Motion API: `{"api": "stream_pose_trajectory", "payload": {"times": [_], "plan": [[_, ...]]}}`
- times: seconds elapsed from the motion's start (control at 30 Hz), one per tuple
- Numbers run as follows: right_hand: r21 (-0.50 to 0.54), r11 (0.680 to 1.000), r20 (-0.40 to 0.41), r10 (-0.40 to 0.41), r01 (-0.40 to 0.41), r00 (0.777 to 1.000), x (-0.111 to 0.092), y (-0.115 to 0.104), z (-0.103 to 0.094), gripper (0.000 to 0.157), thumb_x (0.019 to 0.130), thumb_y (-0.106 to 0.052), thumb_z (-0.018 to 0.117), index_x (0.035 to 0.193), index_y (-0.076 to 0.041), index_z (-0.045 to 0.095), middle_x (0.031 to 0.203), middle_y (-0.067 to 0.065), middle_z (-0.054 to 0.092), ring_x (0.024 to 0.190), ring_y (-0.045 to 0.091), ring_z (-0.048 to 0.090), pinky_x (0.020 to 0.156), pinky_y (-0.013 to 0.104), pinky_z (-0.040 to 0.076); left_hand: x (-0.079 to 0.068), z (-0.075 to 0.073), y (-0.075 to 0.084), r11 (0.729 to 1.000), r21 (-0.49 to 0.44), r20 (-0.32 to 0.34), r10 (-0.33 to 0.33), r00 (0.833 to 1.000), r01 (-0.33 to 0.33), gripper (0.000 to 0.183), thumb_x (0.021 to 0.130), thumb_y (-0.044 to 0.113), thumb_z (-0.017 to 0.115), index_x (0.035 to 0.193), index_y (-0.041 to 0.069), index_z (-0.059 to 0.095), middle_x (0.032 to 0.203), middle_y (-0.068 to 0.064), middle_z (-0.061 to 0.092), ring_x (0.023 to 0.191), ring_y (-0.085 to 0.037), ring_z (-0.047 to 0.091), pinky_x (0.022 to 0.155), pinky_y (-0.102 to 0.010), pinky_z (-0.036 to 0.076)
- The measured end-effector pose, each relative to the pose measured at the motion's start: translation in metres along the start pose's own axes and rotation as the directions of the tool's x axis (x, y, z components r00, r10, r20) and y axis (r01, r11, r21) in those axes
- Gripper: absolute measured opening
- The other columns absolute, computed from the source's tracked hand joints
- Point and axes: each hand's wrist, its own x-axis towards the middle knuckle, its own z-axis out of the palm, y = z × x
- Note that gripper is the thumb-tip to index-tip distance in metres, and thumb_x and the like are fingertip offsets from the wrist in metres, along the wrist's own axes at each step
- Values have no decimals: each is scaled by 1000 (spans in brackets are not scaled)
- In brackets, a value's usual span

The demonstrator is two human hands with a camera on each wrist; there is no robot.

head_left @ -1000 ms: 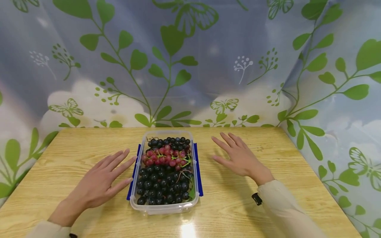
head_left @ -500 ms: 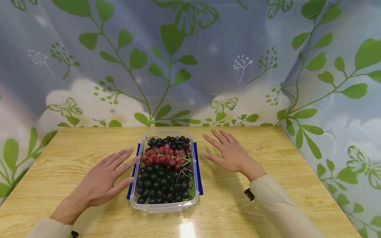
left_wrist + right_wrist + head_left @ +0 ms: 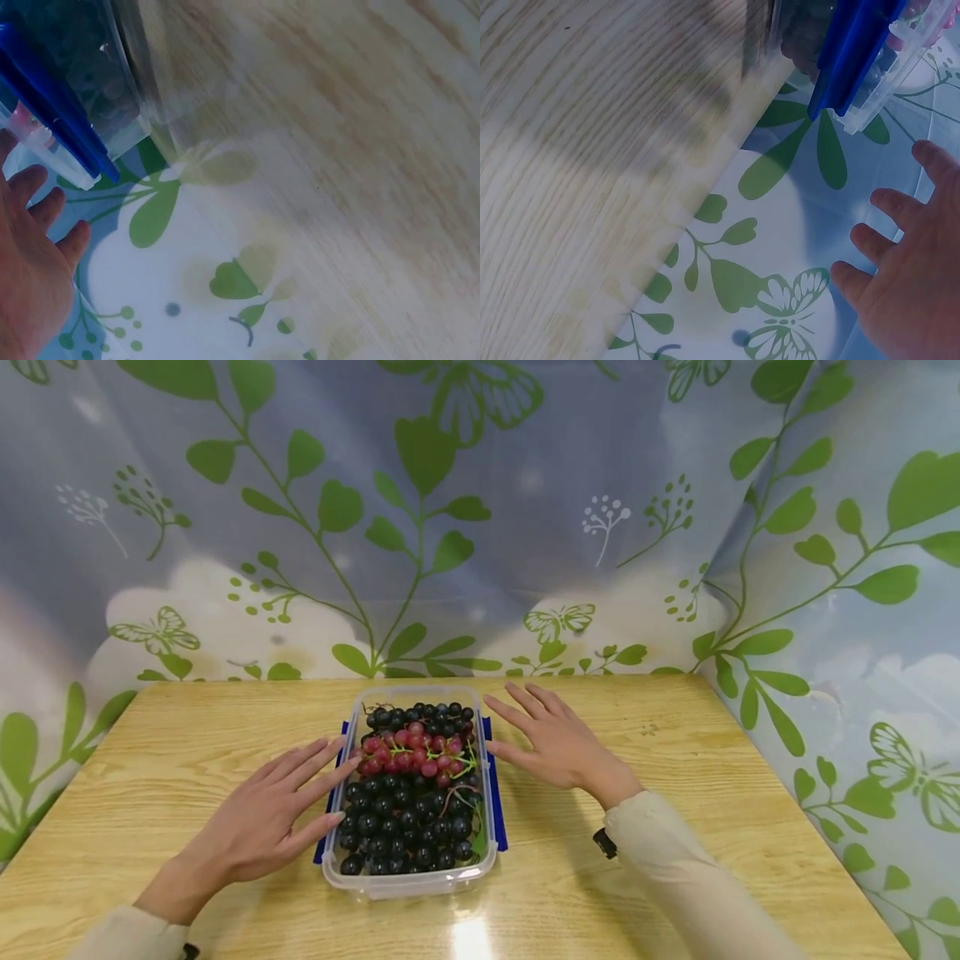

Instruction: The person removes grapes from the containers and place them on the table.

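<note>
A clear plastic food container (image 3: pixel 412 885) stands on the table, with blue side clips (image 3: pixel 496 797). Inside lie black grapes (image 3: pixel 405 818) at the front and back, with a bunch of red grapes (image 3: pixel 412 750) across them. At the container's left side is my left hand (image 3: pixel 262 810), fingers spread and its fingertips over the rim; contact is unclear. My right hand (image 3: pixel 562 743) hovers by the right rim, fingers extended, holding nothing. The left wrist view shows the left hand (image 3: pixel 34 247) near a blue clip (image 3: pixel 52 105); the right wrist view shows the right hand (image 3: pixel 915 262) below the other clip (image 3: pixel 855 56).
The wood-grain table (image 3: pixel 675 860) extends around the container on both sides. Behind it and to the right hangs a curtain (image 3: pixel 525 527) printed with green leaves and butterflies. Black bands (image 3: pixel 604 843) sit at the wrists under pale sleeves (image 3: pixel 690 877).
My right hand has moved left, up to the container's right rim. The left hand has shifted slightly right, its fingertips now over the left rim. The container stays in place.
</note>
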Motion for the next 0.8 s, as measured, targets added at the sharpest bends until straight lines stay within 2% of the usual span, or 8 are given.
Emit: {"api": "stream_pose_trajectory", "payload": {"times": [0.3, 0.6, 0.8], "plan": [[1, 1000, 14, -29, 29, 999, 5, -3, -3, 68, 94, -67, 29, 153, -36, 16, 159, 2, 11, 143, 30, 10, 113, 51, 13, 0, 4, 0, 1000, 0, -8, 17, 1000, -17, 62, 96, 42, 51, 152, 24, 30, 156, -4, 23, 141, -26, 22, 108, -46, 23], [-40, 997, 43, -70, 71, 997, 16, -7, -9, 68, 95, -66, 29, 154, -33, 18, 159, 6, 13, 142, 31, 14, 114, 50, 13, 0, 4, 0, 1000, -7, -9, 15, 1000, -15, 63, 96, 44, 52, 152, 24, 30, 156, -2, 24, 141, -26, 23, 107, -48, 26], [-64, 995, 65, -75, 79, 995, 24, -10, -13, 67, 95, -66, 29, 153, -35, 17, 159, 3, 12, 142, 31, 15, 114, 50, 13, 0, 5, 0, 1000, -15, -6, 12, 1000, -12, 64, 95, 43, 53, 152, 24, 30, 156, -3, 24, 141, -26, 23, 106, -48, 27]]}}
